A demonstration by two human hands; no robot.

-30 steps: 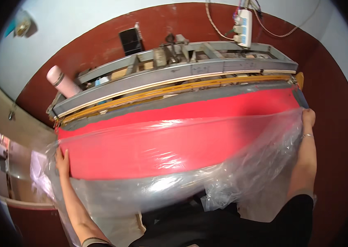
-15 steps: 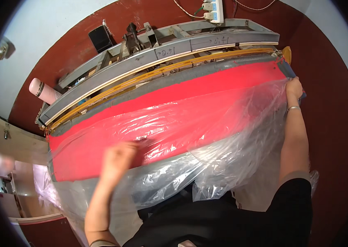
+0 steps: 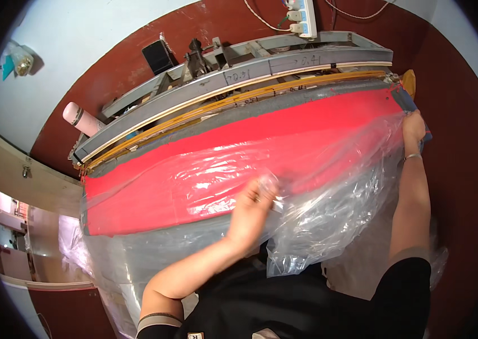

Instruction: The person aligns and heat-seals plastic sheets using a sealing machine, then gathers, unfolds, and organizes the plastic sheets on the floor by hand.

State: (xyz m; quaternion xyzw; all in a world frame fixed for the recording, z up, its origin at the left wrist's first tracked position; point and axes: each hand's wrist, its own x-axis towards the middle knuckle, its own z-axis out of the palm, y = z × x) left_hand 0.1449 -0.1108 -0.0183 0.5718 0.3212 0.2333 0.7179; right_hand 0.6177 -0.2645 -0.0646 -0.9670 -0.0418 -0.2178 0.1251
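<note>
A clear plastic sheet lies over a long red panel with grey margins, wrinkled and bunched toward the right and hanging over the near edge. Over the panel's near middle, my left hand has its fingers closed on a gathered bit of the sheet. My right arm reaches out to the panel's far right end. There my right hand is closed on the sheet's edge, beside a blue-grey strip at the corner; its fingertips are partly hidden.
Behind the panel run a yellow bar and a grey metal frame with handwritten marks. A pink bottle stands at the far left. Beyond the frame are a dark flat device and a power strip. A lilac plastic-wrapped thing is at left.
My left hand has moved right along the near side of the panel and now holds a gathered part of the sheet. The right hand stays at the right end. The view has shifted slightly.
</note>
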